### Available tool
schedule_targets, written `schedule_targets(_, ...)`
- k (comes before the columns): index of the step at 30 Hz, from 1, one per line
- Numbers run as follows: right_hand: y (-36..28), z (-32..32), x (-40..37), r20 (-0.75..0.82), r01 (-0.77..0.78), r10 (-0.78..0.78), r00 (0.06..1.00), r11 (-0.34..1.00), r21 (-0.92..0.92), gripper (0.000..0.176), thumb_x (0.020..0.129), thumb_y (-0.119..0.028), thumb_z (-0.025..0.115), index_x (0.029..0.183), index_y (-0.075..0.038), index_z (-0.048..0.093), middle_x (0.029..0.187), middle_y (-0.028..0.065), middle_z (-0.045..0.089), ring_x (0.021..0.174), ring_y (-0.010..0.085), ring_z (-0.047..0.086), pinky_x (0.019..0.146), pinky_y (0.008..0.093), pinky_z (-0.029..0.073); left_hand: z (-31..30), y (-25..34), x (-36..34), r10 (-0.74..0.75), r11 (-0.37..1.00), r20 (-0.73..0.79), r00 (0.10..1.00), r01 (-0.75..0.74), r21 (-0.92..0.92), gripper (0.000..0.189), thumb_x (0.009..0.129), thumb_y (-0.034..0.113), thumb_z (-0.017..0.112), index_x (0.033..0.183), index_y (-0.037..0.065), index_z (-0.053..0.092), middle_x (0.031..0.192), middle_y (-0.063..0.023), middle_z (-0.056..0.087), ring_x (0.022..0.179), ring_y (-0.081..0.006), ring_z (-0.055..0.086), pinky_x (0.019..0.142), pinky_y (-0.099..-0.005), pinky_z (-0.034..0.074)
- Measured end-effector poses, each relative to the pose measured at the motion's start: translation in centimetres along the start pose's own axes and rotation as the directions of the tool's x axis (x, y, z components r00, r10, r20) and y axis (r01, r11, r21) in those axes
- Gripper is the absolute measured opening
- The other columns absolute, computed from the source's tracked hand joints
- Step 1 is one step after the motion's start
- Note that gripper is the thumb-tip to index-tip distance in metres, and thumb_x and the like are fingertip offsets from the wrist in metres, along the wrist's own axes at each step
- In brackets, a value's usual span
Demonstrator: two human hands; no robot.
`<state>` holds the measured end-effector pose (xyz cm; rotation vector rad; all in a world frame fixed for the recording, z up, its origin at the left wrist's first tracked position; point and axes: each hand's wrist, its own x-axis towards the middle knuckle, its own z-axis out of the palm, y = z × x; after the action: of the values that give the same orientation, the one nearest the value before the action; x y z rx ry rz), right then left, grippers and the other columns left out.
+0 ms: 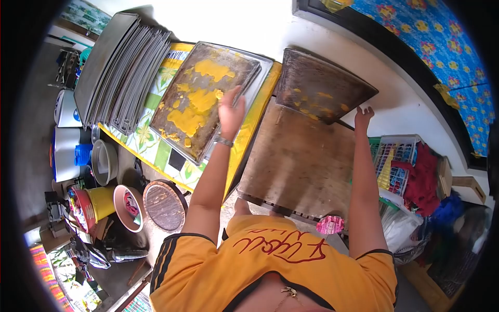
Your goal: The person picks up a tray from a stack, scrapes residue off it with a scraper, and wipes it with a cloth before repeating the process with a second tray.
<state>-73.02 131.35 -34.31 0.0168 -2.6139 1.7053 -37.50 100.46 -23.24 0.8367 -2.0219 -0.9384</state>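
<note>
Fingers of the left hand [231, 112] are loosely bent and parted over the right side of the flat metal tray [179, 99]; blur leaves contact with it uncertain. Fingers of the right hand [364, 119] are spread and slightly curled, just beside the lower right corner of the leaning metal tray [327, 86], with nothing seen in their grasp.

The flat tray lies near the right edge of the cloth-covered tabletop [162, 151], apparently on a paler metal sheet [261, 86], which probably gives it even backing. The leaning tray stands tilted at the far edge of the wooden tabletop [296, 161], evidently relying on the wall [397, 112] for support. Toward the left end of the covered tabletop, thin trays [132, 73] stand on edge side by side, presumably to save space.

Both single trays are rectangular, dark and stained, with low rims. Yellow residue [189, 119] forms thick, irregular patches on the flat one, smaller flecks on the other. The cloth looks glossy; the wood is brown and worn.
</note>
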Motion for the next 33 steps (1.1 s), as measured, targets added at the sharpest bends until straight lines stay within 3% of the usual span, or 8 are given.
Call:
schedule_targets(2, 1.1, 1.1, -1.0, -0.045, -0.016, 0.019, 0.999, 0.998, 0.055, 0.064, 0.082, -0.016, 0.069, 0.132, 0.003, 0.033, 0.135, 0.0243, 0.038, 0.123, 0.0341, 0.042, 0.098, 0.04, 0.039, -4.0, -2.0, 1.1, 0.103, 0.959, -0.13, 0.986, -0.064, 0.275, 0.036, 0.083, 0.018, 0.066, 0.117, 0.008, 0.062, 0.111, -0.0162, 0.064, 0.103, -0.0335, 0.059, 0.091, -0.0447, 0.045)
schedule_targets(4, 1.3, 3.2, -3.6, -0.021, 0.167, -0.17, 0.985, 0.983, -0.081, 0.064, 0.082, -0.014, 0.069, 0.132, 0.003, 0.033, 0.135, 0.0233, 0.038, 0.123, 0.0329, 0.042, 0.097, 0.0388, 0.04, -7.7, -6.5, 2.8, -0.004, 0.83, -0.169, 0.986, 0.097, 0.549, 0.046, 0.083, 0.026, 0.066, 0.125, 0.01, 0.056, 0.119, -0.0153, 0.06, 0.112, -0.0337, 0.054, 0.095, -0.0475, 0.043)
schedule_targets(6, -0.4, 5.5, -7.7, 0.061, 0.287, -0.282, 0.958, 0.95, -0.121, 0.061, 0.083, -0.013, 0.068, 0.132, 0.003, 0.035, 0.133, 0.0211, 0.04, 0.121, 0.0307, 0.045, 0.096, 0.0371, 0.041, -11.0, -10.7, 4.5, -0.237, 0.661, -0.242, 0.941, 0.339, 0.669, 0.063, 0.084, 0.041, 0.062, 0.137, 0.013, 0.044, 0.133, -0.0143, 0.052, 0.124, -0.034, 0.045, 0.099, -0.0524, 0.038)
schedule_targets(9, -7.7, 8.6, -15.8, 0.282, 0.326, -0.32, 0.904, 0.945, 0.028, 0.051, 0.084, -0.012, 0.066, 0.128, 0.001, 0.044, 0.122, 0.0155, 0.051, 0.112, 0.0251, 0.053, 0.095, 0.034, 0.043, -16.0, -14.2, 6.0, -0.441, 0.519, -0.313, 0.841, 0.524, 0.676, 0.073, 0.086, 0.052, 0.055, 0.145, 0.015, 0.032, 0.142, -0.0136, 0.044, 0.132, -0.0333, 0.037, 0.103, -0.0553, 0.033)
schedule_targets(11, -12.3, 10.4, -20.1, 0.474, 0.223, -0.272, 0.838, 0.962, 0.157, 0.042, 0.086, -0.013, 0.062, 0.124, 0.001, 0.049, 0.12, 0.0177, 0.056, 0.109, 0.0282, 0.056, 0.098, 0.0372, 0.042, -19.0, -17.8, 6.4, -0.534, 0.466, -0.318, 0.783, 0.586, 0.663, 0.078, 0.087, 0.06, 0.047, 0.148, 0.016, 0.025, 0.147, -0.0128, 0.038, 0.136, -0.0328, 0.033, 0.104, -0.0581, 0.028)
schedule_targets(18, -14.1, 17.3, -29.1, 0.748, -0.077, -0.186, 0.637, 0.95, 0.302, 0.041, 0.087, -0.019, 0.064, 0.123, -0.004, 0.053, 0.116, 0.0131, 0.06, 0.105, 0.0188, 0.056, 0.091, 0.0308, 0.045, -25.6, -19.6, 6.0, -0.679, 0.452, -0.22, 0.701, 0.635, 0.627, 0.076, 0.088, 0.059, 0.045, 0.146, 0.014, 0.028, 0.144, -0.0163, 0.042, 0.134, -0.0401, 0.034, 0.105, -0.0611, 0.025)
schedule_targets(30, -17.3, 18.3, -36.5, 0.871, -0.159, 0.018, 0.491, 0.985, 0.069, 0.048, 0.086, -0.024, 0.066, 0.127, -0.003, 0.049, 0.123, 0.016, 0.057, 0.109, 0.0225, 0.056, 0.089, 0.0338, 0.047, -29.2, -25.9, 5.6, -0.619, 0.588, -0.135, 0.773, 0.571, 0.573, 0.073, 0.087, 0.06, 0.044, 0.144, 0.015, 0.034, 0.135, -0.0173, 0.052, 0.125, -0.0411, 0.046, 0.102, -0.0657, 0.024)
schedule_targets(33, -17.5, 18.6, -38.0, 0.901, -0.21, 0.115, 0.418, 0.977, -0.027, 0.059, 0.089, -0.03, 0.063, 0.136, -0.006, 0.039, 0.135, 0.0148, 0.048, 0.116, 0.0217, 0.051, 0.089, 0.0366, 0.045, -29.3, -26.5, 5.7, -0.618, 0.596, -0.131, 0.775, 0.571, 0.564, 0.072, 0.087, 0.06, 0.045, 0.142, 0.015, 0.037, 0.133, -0.0174, 0.054, 0.125, -0.0404, 0.047, 0.102, -0.0638, 0.026)
